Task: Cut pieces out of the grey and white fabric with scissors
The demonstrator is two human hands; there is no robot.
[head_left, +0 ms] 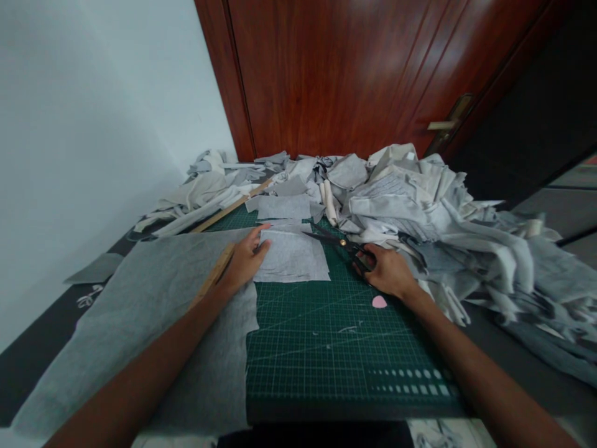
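My right hand (388, 271) grips a pair of black scissors (330, 239) by the handles. Their blades are parted and point left, with the tips at the right part of a small grey fabric piece (293, 255). My left hand (247, 254) lies at the left edge of that piece, thumb and index finger apart. Beneath the left hand and forearm spreads a large grey cloth (153, 292). A wooden ruler (209, 277) rests on this cloth beside the left wrist. The fabric lies partly over a green cutting mat (303, 348).
Heaped cloth scraps (420, 199) cover the right side and the back. More scraps (205, 186) lie at the back left, with a second wooden strip (228, 208) along them. A pink piece of chalk (379, 302) sits near my right wrist. Behind stands a brown door (336, 74).
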